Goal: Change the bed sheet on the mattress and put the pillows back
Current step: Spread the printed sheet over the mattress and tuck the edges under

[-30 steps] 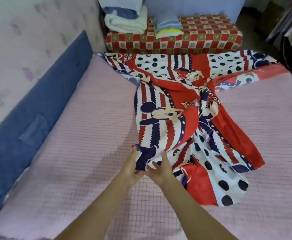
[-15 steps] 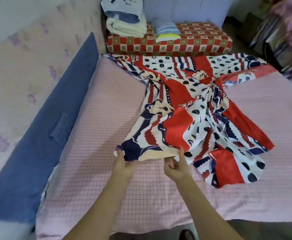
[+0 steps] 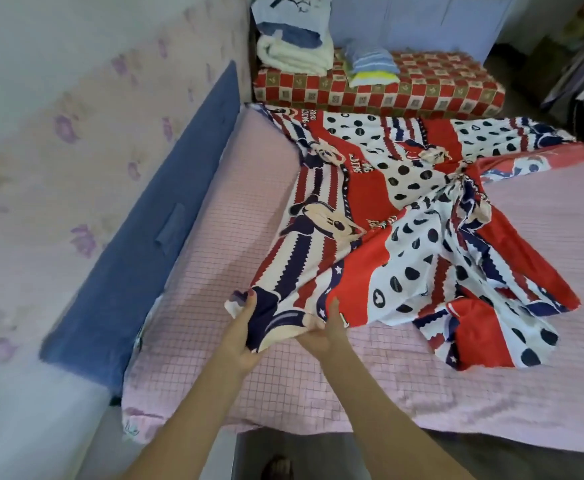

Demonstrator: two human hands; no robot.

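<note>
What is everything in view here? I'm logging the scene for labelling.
patterned sheet: one, red, white and navy, bunched on the mattress
mattress: one, pink checked, centre
blue panel: one, against the left wall
checked block: one, red and tan, beyond the bed
folded linens: two stacks, white, blue and yellow, on the block
left hand: grips the sheet's near edge
right hand: grips the same edge beside it

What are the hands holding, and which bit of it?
Both the left hand and right hand grip the cartoon-print bed sheet by its near edge, the left at a corner.
</note>
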